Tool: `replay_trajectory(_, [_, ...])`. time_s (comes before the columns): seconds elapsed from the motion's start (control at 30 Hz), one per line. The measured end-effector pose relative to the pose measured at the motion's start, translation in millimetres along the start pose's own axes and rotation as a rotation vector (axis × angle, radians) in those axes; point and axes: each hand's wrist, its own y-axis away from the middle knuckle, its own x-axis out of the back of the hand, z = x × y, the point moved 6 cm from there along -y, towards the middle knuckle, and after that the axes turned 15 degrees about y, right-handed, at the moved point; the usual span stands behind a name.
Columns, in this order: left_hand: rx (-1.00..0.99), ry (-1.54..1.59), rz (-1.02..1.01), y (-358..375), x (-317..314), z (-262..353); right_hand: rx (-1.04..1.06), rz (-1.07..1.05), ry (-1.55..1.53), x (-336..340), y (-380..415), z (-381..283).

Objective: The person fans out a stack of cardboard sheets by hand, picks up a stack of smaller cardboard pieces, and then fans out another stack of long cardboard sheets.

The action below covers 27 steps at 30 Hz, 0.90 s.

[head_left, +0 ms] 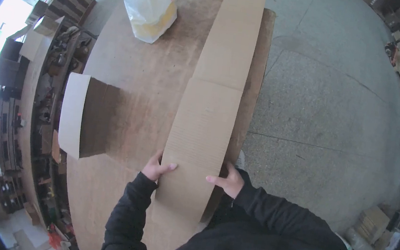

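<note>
Long cardboard strip [207,126] lies lengthwise along the right part of the table [138,103], its near end close to the person's body and its far end reaching past the table's far edge in this view. The left hand [157,168] is clamped on the strip's left edge, thumb over the upper face; the right hand [228,180] grips the right edge opposite in the same way. The fingers underneath are mostly hidden.

Handling it well probably means equal pressure from both thumbs and both hands moving together, so the strip does not twist. A crosswise crease farther along is likely the weak spot; lifting only the near end could make it buckle there.

As for edges and room, cluttered shelving [49,83] stands near the table's left side, so swinging that way looks tight. A white-and-brown cardboard piece [96,120] sits by the left edge, well apart from the strip. A translucent plastic bag [149,8] with something yellow inside rests near the far edge; a wide leftward sweep could knock it. Right of the strip only a narrow margin of table shows, then concrete floor [319,119] spreads broadly, seemingly the easiest side for turning.
</note>
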Motion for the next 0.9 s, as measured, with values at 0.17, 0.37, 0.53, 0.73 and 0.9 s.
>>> replay_trajectory(0.17, [-0.028,-0.024,-0.036,-9,-8,8,0.011,0.027,-0.03,2,-10,-1])
replay_trajectory(0.37, [0.001,-0.099,0.015,-12,-7,12,0.083,0.053,-0.043,3,-19,0])
replay_trajectory(0.53, [0.01,-0.107,-0.009,-14,-3,8,0.061,0.043,-0.026,6,-23,3])
replay_trajectory(0.73, [0.033,-0.306,0.025,-14,-5,16,0.078,0.031,-0.061,8,-23,3])
replay_trajectory(0.9, [0.047,-0.247,0.025,-14,-4,13,-0.009,0.066,-0.048,8,-22,12])
